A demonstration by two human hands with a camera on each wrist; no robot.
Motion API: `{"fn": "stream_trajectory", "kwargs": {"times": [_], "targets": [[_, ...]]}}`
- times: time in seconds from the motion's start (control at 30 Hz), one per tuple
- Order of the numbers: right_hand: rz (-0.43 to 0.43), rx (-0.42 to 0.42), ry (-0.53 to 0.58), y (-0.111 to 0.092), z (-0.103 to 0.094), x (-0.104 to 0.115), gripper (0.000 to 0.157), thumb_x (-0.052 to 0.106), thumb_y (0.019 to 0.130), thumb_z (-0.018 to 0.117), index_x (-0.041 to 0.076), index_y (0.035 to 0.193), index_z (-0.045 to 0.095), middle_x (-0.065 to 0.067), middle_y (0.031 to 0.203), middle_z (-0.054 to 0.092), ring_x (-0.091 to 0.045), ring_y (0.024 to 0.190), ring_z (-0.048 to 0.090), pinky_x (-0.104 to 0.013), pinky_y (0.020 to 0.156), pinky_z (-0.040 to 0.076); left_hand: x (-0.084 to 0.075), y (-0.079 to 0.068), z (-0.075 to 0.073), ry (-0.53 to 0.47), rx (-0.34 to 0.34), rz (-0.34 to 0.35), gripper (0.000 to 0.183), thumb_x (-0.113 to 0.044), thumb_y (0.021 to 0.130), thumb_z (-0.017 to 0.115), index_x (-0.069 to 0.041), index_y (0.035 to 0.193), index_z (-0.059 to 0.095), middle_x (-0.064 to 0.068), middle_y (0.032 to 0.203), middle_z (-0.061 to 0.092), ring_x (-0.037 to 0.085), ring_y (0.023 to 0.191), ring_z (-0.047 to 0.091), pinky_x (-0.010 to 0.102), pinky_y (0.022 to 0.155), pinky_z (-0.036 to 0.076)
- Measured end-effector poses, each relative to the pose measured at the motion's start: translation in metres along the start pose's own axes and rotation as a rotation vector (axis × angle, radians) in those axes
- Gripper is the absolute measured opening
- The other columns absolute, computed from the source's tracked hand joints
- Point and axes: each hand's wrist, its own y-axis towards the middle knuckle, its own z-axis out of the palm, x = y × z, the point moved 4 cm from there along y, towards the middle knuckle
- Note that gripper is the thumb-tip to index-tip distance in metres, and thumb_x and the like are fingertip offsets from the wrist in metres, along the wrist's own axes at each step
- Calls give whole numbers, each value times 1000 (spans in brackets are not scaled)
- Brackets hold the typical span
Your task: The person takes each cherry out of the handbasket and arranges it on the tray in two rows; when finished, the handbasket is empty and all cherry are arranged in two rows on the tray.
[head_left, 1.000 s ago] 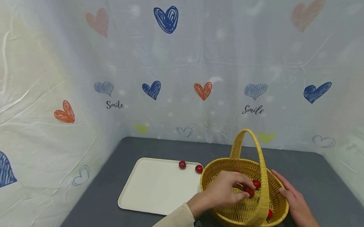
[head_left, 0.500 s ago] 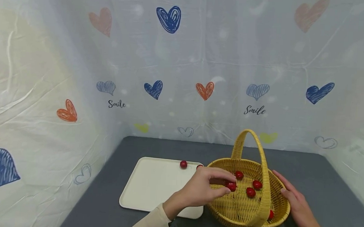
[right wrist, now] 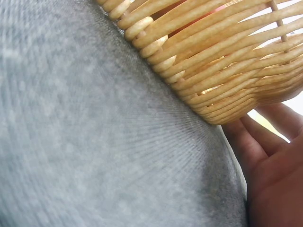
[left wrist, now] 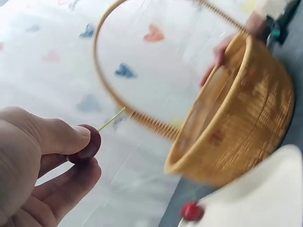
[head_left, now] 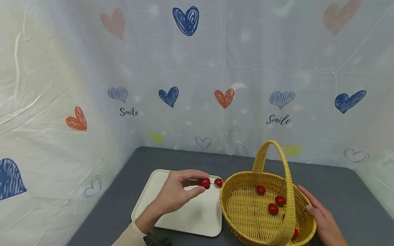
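My left hand (head_left: 176,193) pinches a dark red cherry (left wrist: 87,144) between thumb and fingertips, above the cream tray (head_left: 167,223). The cherry's thin green stem (left wrist: 111,119) points away from the hand in the left wrist view. Another cherry (head_left: 218,182) lies at the tray's far right corner. A second tray cherry seen earlier is hidden behind the left hand. My right hand (head_left: 325,223) grips the right side of the yellow wicker basket (head_left: 232,222), with the thumb at the rim and fingers along the outside. Several cherries (head_left: 273,209) lie inside the basket.
Tray and basket stand side by side on a dark grey tabletop (head_left: 347,200). The basket's tall handle (head_left: 274,145) arches over its opening. A pale curtain (head_left: 198,72) printed with hearts hangs behind and at the sides.
My left hand has moved left out of the basket with a cherry and is now over the tray. The right hand has stayed at the basket's side.
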Motion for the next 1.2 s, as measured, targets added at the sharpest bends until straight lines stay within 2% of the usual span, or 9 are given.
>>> {"fn": "stream_trajectory", "kwargs": {"times": [0.13, 0.27, 0.4, 0.53, 0.7, 0.9, 1.2], "targets": [[2, 4, 1, -1, -1, -1, 54, 31, 123, 32, 24, 176, 27, 39, 153, 32, 34, 126, 35, -1, 90, 44, 7, -8, -33, 39, -86, -31, 36, 0, 93, 85, -7, 129, 80, 13, 126, 80, 29, 114, 79, 37, 98, 66], [10, 10, 9, -2, -2, -2, 55, 31, 122, 32, 25, 176, 26, 38, 154, 32, 34, 126, 35, -2, 90, 45, 17, -14, -60, 85, -131, -86, 38, 2, 92, 85, -5, 130, 79, 13, 125, 80, 36, 114, 79, 34, 97, 65], [15, 8, 15, -2, -2, -3, 55, 31, 122, 31, 24, 176, 26, 38, 154, 32, 33, 125, 36, -3, 90, 46, 29, -17, -80, 124, -146, -135, 39, 2, 92, 85, -4, 130, 79, 14, 125, 81, 37, 115, 79, 30, 96, 65], [12, 4, 9, -2, -4, -4, 54, 31, 122, 32, 25, 176, 26, 39, 154, 32, 34, 126, 36, -2, 90, 45, 47, -17, -92, 170, -170, -186, 39, 2, 92, 85, -3, 130, 79, 15, 125, 81, 36, 113, 80, 29, 94, 66], [11, 3, 8, -2, -4, -4, 54, 31, 123, 31, 25, 176, 26, 39, 154, 32, 35, 126, 34, -2, 90, 44, 76, -10, -93, 226, -178, -274, 36, 1, 93, 85, -5, 128, 81, 15, 124, 80, 34, 112, 80, 32, 93, 67], [4, -3, 21, -2, -2, -3, 54, 29, 123, 32, 23, 176, 27, 36, 155, 33, 32, 127, 37, -2, 91, 46, 109, 2, -80, 273, -184, -367, 32, 1, 92, 85, -10, 122, 84, 11, 122, 81, 29, 110, 81, 37, 90, 68], [-3, -1, 58, -1, 1, 1, 55, 30, 122, 33, 22, 176, 27, 37, 155, 34, 31, 127, 38, -4, 92, 49, 138, 12, -61, 340, -164, -389, 28, 6, 91, 84, -6, 116, 84, 10, 113, 83, 28, 105, 81, 39, 86, 69]]}}
